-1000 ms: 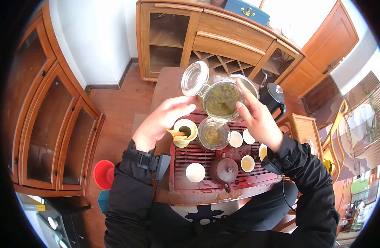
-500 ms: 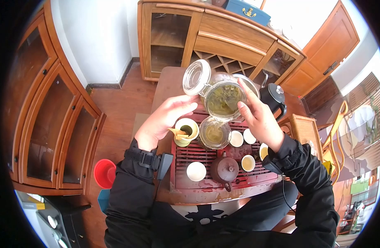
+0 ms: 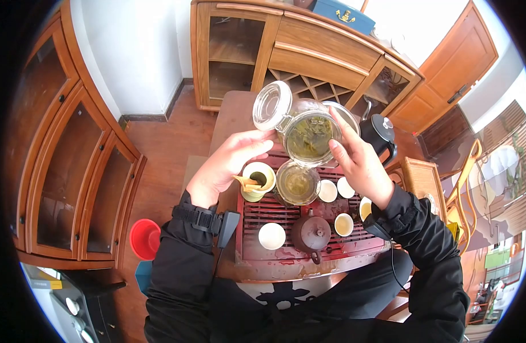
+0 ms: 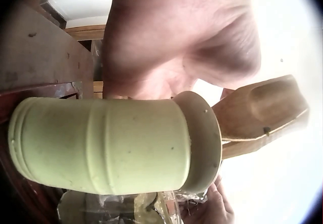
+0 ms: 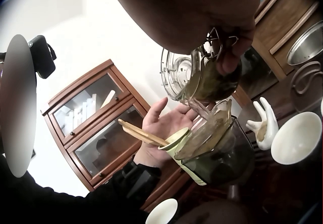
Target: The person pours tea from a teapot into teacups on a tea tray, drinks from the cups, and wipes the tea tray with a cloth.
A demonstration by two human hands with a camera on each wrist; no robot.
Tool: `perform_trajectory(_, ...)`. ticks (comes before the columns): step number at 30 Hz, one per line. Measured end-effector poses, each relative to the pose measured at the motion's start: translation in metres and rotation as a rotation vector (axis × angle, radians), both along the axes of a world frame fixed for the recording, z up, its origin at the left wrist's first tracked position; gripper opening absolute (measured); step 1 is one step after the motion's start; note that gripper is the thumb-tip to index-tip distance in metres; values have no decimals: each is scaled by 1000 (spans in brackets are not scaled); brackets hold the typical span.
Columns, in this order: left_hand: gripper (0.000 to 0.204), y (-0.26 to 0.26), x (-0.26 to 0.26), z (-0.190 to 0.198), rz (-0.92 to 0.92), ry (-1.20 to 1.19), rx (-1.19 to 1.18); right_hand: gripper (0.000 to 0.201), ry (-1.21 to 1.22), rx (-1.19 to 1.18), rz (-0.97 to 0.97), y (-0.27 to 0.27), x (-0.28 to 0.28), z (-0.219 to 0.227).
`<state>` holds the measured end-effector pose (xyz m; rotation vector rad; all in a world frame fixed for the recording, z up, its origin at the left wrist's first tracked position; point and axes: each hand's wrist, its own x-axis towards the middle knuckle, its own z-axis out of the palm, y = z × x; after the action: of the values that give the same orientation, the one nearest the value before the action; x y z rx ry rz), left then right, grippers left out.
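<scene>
My right hand [image 3: 360, 166] grips a glass clip-top jar [image 3: 310, 138] of tea leaves and greenish liquid, tilted with its mouth toward me. The hinged glass lid [image 3: 272, 107] hangs open to the left. Directly under the jar's lip is a round glass pitcher [image 3: 298, 183] holding pale tea. A thin stream [image 5: 200, 108] runs into it in the right wrist view. My left hand [image 3: 224, 166] is at the jar's left side, fingers extended, palm facing inward. Just below that hand stands a pale green holder [image 4: 111, 145] with wooden tea tools [image 4: 265, 108].
A slatted tea tray [image 3: 263, 254] carries a brown clay teapot [image 3: 311, 233], a white cup [image 3: 271, 236] and several small cups, some with tea. A black kettle [image 3: 378, 134] and a metal pan [image 3: 344, 116] stand behind. On the floor at left is a red bin [image 3: 145, 239].
The leaves in the jar show more clearly, and the stream at its lip looks thinner in the head view. Both hands stay nearly in place.
</scene>
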<state>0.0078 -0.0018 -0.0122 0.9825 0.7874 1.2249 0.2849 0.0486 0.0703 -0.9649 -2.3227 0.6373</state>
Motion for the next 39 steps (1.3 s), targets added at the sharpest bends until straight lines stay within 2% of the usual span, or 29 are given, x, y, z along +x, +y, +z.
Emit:
perform_trajectory(5,48,-1,1,1,3,13,30,59,-27,-152,-52,-3,-3,10)
perform_trajectory(9,51,6,-1,-5,-26,42,53,54,-4,-67,28,15,0,-1)
perform_trajectory(11,49,7,-1,-5,-45,48,49,50,112,-376,-12,13,-6,6)
perform_trajectory(15,48,7,1,-3,-39,22,44,46,77,-377,11,27,-11,12)
perform_trajectory(17,49,5,3,1,42,-11,46,44,78,-412,-8,34,-16,16)
perform_trajectory(22,54,0,-1,7,53,-24,85,42,123,-526,10,60,-28,8)
perform_trajectory(23,54,0,-2,7,75,-27,73,42,130,-609,-24,65,-32,5)
perform_trajectory(28,58,12,-3,-15,123,-159,34,40,148,-815,-175,81,-53,-8)
perform_trajectory(33,60,17,2,-17,232,-278,-5,39,186,-866,-188,110,-64,-30)
perform_trajectory(39,43,12,-5,-11,401,-214,-98,40,94,-856,-195,135,-72,-50)
